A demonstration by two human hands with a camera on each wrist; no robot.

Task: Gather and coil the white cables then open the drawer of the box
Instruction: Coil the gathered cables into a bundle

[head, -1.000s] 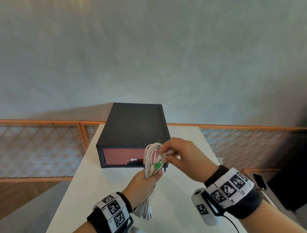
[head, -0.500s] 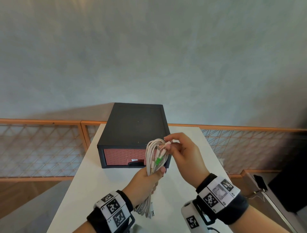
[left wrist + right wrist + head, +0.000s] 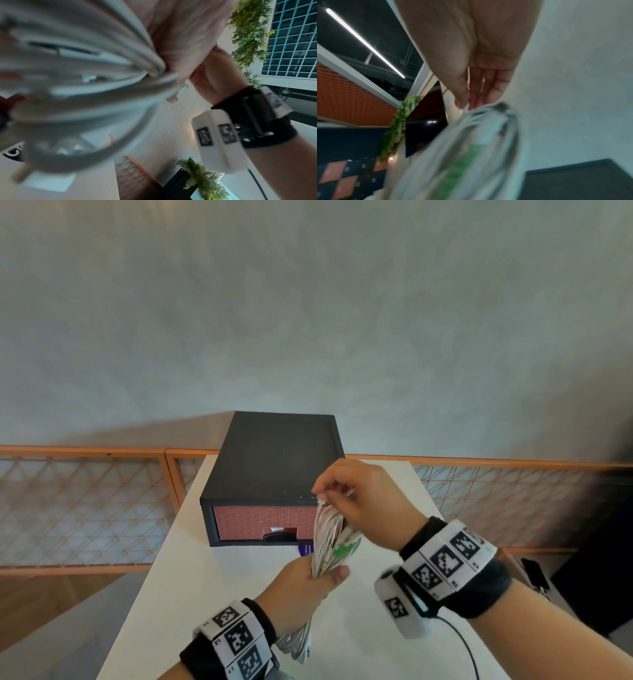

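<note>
Head looks down; wrist views close, seemingly upward.

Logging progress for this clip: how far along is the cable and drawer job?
Done: the cables are gathered off the table into one looped bundle. In hand: the left hand grips the bundle's middle while the right hand pinches a cable end at the top, so coiling looks nearly finished. Left: the drawer of the box is closed, with its handle untouched.

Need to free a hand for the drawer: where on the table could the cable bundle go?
Bare table lies left of the left hand, in front of the box. Crowded spot: the box's right front corner, where the right hand pinches the cables.
</note>
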